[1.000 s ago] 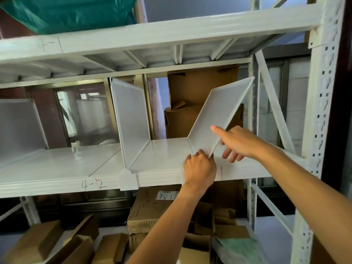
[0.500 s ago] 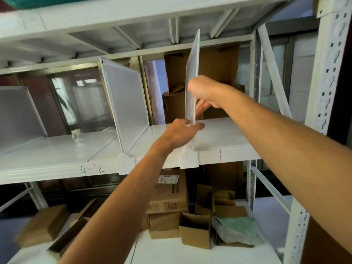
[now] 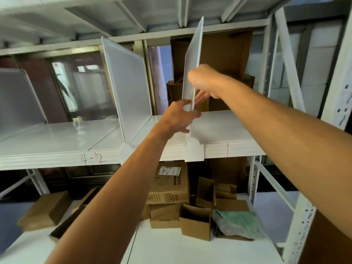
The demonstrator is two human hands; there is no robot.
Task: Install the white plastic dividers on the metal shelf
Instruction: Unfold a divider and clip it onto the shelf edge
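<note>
A white plastic divider (image 3: 193, 60) stands upright, edge-on, on the white metal shelf (image 3: 57, 138), its front clip (image 3: 194, 151) hooked over the shelf's front lip. My left hand (image 3: 179, 117) grips its lower front edge from the left. My right hand (image 3: 204, 80) grips the panel at mid height, fingers showing behind it. A second divider (image 3: 127, 86) stands fixed on the shelf to the left. A third divider (image 3: 17, 98) stands at the far left.
A red mark (image 3: 227, 149) and the writing "4-2" (image 3: 93, 159) are on the shelf's front lip. Brown cardboard boxes (image 3: 224, 60) stand behind the shelf. More boxes (image 3: 169, 187) and a green cloth (image 3: 238, 223) lie on the lower level. A perforated upright post (image 3: 342, 88) stands at right.
The divider went from leaning right to standing upright, edge-on. My right hand rose to grip it at mid height; my left hand shifted onto its lower edge. The view tilted upward.
</note>
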